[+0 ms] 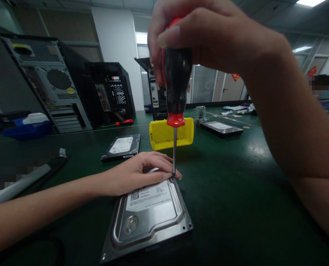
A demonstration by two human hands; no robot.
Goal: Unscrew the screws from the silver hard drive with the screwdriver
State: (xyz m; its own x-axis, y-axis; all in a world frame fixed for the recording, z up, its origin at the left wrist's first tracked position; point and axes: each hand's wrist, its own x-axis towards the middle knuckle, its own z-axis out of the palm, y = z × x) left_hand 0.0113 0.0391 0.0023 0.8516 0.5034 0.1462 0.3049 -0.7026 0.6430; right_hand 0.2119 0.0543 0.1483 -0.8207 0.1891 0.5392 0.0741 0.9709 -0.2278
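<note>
Grips the screwdriver in the right hand, with fingers curled tight about the black-and-red handle and thumb laid near its red top. Holds its long axis almost upright, handle up, tip pointing down at the far right corner of the drive. Lays the left hand palm down across the drive's far end, covering part of the label, with fingers close together and slightly bent. Sets thumb and fingertips at the foot of the shaft; cannot tell whether pinching it or only resting beside it. Has the drive lying label up on the green table, near edge slanting away to the right. Behind: second drive to the left, yellow tray beyond the shaft, third drive to the right.
</note>
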